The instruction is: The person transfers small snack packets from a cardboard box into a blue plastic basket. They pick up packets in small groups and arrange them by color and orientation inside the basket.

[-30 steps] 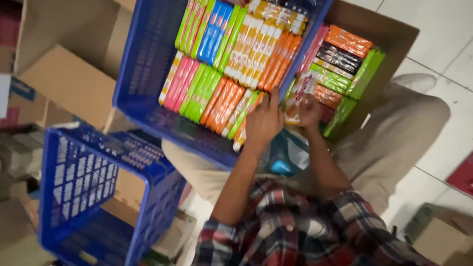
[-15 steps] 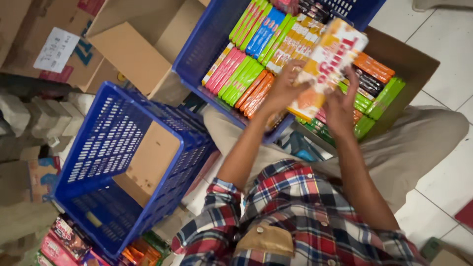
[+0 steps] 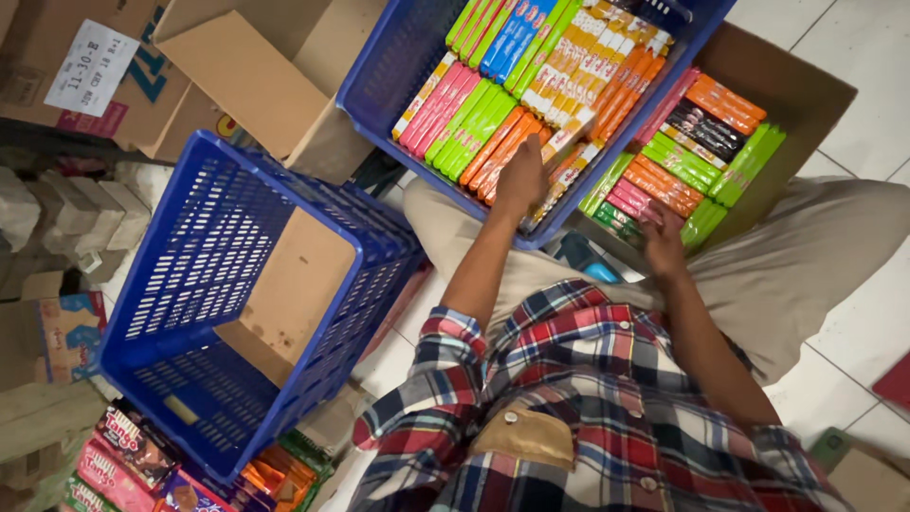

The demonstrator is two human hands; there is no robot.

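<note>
Half a second ago we held a big orange and white pack up in both hands; now that pack is out of our hands and we cannot tell where it lies; our left hand [image 3: 522, 176] has come down flat on the orange packs [image 3: 502, 152] near the front of the blue crate [image 3: 379, 95], fingers spread and pressing, not closed around anything; those packs stand on edge in rows beside green packs [image 3: 464, 131] and pink packs [image 3: 431, 112]; our right hand [image 3: 662, 239] has dropped to the cardboard box [image 3: 815, 85] just beside the crate, fingers resting on the pink and green packs [image 3: 630, 204] at its near edge; we cannot tell if it grips one; an empty-looking blue basket [image 3: 218, 284] stands well apart on our left; our checked shirt [image 3: 588, 417] shows below.
</note>
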